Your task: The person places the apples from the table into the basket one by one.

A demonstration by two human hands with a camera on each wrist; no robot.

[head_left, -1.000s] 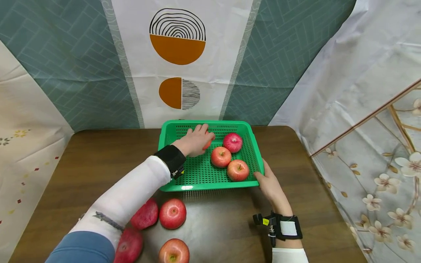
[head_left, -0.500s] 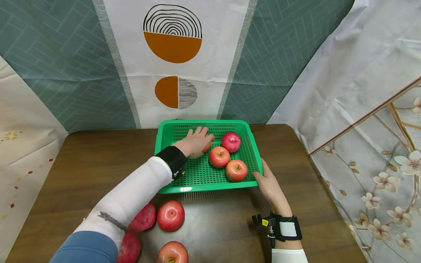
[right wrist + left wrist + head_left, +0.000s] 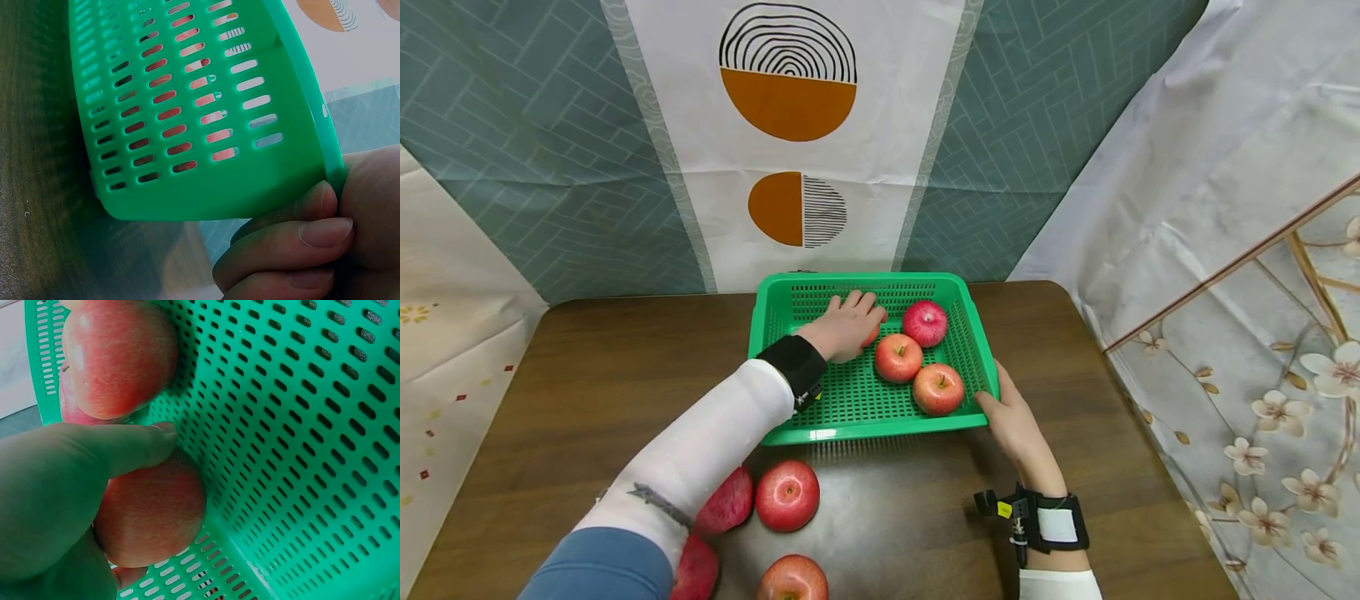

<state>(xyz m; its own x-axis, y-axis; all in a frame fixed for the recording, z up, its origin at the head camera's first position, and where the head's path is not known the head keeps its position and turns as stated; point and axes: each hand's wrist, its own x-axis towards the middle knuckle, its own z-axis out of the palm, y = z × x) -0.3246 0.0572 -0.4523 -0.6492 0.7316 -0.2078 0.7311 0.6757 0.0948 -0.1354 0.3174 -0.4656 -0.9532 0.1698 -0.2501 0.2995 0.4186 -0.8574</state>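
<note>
In the head view my left hand (image 3: 844,325) reaches into a green perforated basket (image 3: 880,433) and holds a red apple (image 3: 153,515), its thumb across the fruit and its fingers mostly hidden. To the right of that hand lie two more apples, one in the middle (image 3: 898,358) and one nearer the front (image 3: 938,389). A deep pink round fruit (image 3: 925,323) sits behind them. My right hand (image 3: 1015,417) grips the basket's rim at the front right corner. From the right wrist view, curled fingers (image 3: 325,232) show against the basket's outer wall (image 3: 187,194).
On the brown table (image 3: 910,508), in front of the basket, lie a red apple (image 3: 787,496) and a paler one (image 3: 793,579) at the lower frame edge. Two dark red fruits, one farther (image 3: 727,502) and one nearer (image 3: 696,570), are partly hidden by my left arm.
The head view has shifted slightly, so the basket and fruit sit a little farther left in it. Both hands keep their places on the apple and the rim.
</note>
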